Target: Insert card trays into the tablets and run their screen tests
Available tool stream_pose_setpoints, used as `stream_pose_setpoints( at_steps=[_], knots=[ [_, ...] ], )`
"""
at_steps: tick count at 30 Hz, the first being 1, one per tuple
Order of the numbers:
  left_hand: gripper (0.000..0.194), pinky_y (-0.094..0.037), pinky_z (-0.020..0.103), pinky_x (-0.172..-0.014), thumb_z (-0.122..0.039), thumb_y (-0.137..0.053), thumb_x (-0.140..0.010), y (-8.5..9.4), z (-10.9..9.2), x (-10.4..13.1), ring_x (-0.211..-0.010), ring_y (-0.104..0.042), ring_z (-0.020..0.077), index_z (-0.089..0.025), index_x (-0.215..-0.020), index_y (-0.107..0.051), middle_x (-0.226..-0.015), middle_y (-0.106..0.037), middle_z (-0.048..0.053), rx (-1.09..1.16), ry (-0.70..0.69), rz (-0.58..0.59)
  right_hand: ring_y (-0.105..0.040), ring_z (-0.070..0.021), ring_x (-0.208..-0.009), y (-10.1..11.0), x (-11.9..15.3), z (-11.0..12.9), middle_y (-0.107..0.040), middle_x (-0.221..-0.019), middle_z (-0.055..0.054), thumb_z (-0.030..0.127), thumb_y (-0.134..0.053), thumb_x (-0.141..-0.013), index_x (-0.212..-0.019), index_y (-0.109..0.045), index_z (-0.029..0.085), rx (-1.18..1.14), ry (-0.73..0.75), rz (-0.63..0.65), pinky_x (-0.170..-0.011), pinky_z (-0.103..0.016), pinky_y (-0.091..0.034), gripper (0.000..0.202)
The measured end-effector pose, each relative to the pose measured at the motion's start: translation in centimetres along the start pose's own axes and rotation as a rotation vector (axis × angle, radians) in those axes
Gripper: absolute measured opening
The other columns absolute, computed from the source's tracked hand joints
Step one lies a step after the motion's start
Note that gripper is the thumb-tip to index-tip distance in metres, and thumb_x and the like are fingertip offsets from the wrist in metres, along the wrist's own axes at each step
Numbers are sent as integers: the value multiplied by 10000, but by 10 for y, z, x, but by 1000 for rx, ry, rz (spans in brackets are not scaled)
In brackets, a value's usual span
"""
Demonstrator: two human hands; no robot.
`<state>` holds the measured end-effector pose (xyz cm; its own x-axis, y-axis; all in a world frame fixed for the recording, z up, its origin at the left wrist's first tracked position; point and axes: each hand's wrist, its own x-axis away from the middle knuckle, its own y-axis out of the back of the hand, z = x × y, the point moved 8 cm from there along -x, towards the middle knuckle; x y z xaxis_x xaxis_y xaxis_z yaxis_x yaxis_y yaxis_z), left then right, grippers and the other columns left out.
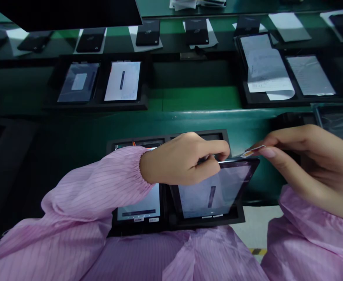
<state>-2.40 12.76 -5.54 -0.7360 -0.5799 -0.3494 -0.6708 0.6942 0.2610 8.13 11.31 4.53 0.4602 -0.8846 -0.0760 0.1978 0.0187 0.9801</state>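
Observation:
My left hand [186,160] is closed on the top edge of a tablet [232,183], which leans up out of a black foam tray [238,214] with its lit screen facing me. My right hand [314,168] pinches a small SIM card [250,153], white with a gold-coloured patch, between thumb and forefinger. The card is close to the tablet's upper right corner; whether it touches the edge I cannot tell. A second tablet [139,201] lies in the tray's left compartment, partly covered by my left forearm.
Beyond the green bench edge [189,115], one tray [101,105] holds two tablets and another [294,102] holds tablets with papers on top. Further back, several dark devices [148,33] rest on white sheets. A dark panel [72,11] overhangs the upper left.

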Motion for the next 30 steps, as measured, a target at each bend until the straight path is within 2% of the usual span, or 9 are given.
stream_pose_setpoints(
  at_steps=[4, 8, 10, 12, 15, 19, 23, 30],
  knots=[
    [132, -264, 264, -508, -124, -425, -806, -2, -2, -4, -465, -244, 87, -208, -706, -444, -525, -300, -71, 49, -6, 57, -584, -59, -528, -8, -8, 7, -679, -764, 41, 295, -597, -912, -926, -596, 240, -5, 30, 79, -477, -183, -433, 57],
    [246, -233, 269, -504, -147, -445, -810, 0, -1, -8, -496, -235, 82, -191, -610, -310, -552, -265, -60, 159, -7, 99, -594, -68, -524, -18, -15, 12, -665, -718, 39, 297, -552, -933, -898, -581, 238, -44, 25, 185, -490, -176, -451, 74],
    [275, -242, 263, -505, -137, -462, -808, 5, 0, -3, -508, -266, 76, -185, -586, -306, -560, -292, -56, 209, -15, 96, -580, -61, -507, -23, -18, 18, -652, -692, 46, 295, -547, -936, -894, -572, 238, -75, 45, 234, -482, -168, -443, 76],
    [263, -254, 252, -497, -127, -485, -806, 13, 2, 6, -509, -306, 67, -181, -580, -363, -562, -347, -55, 265, 14, 50, -566, -50, -498, -27, -22, 25, -642, -680, 52, 279, -545, -940, -897, -564, 236, -110, 70, 261, -469, -158, -427, 63],
    [219, -263, 232, -468, -128, -535, -796, 27, 14, 26, -485, -334, 54, -179, -603, -444, -557, -413, -59, 329, 142, -103, -565, -36, -517, -35, -31, 39, -642, -703, 50, 248, -543, -943, -902, -559, 222, -132, 111, 278, -482, -144, -420, 51],
    [202, -277, 207, -437, -126, -554, -776, 35, 23, 54, -472, -354, 46, -176, -608, -455, -550, -437, -58, 386, 274, -254, -541, -38, -491, -54, -43, 65, -605, -645, 57, 242, -508, -960, -919, -547, 198, -154, 240, 355, -487, -154, -416, 71],
    [206, -262, 189, -409, -118, -542, -760, 35, 25, 68, -457, -338, 39, -176, -597, -431, -523, -394, -66, 444, 325, -299, -570, -64, -523, -69, -49, 81, -612, -659, 38, 235, -474, -973, -925, -547, 188, -167, 317, 430, -515, -189, -429, 100],
    [210, -273, 186, -418, -134, -531, -774, 39, 28, 81, -476, -348, 40, -175, -605, -413, -537, -396, -62, 496, 315, -331, -528, -100, -520, -81, -56, 94, -583, -673, 23, 222, -462, -968, -942, -561, 216, -189, 327, 508, -509, -235, -418, 103]
  ],
)
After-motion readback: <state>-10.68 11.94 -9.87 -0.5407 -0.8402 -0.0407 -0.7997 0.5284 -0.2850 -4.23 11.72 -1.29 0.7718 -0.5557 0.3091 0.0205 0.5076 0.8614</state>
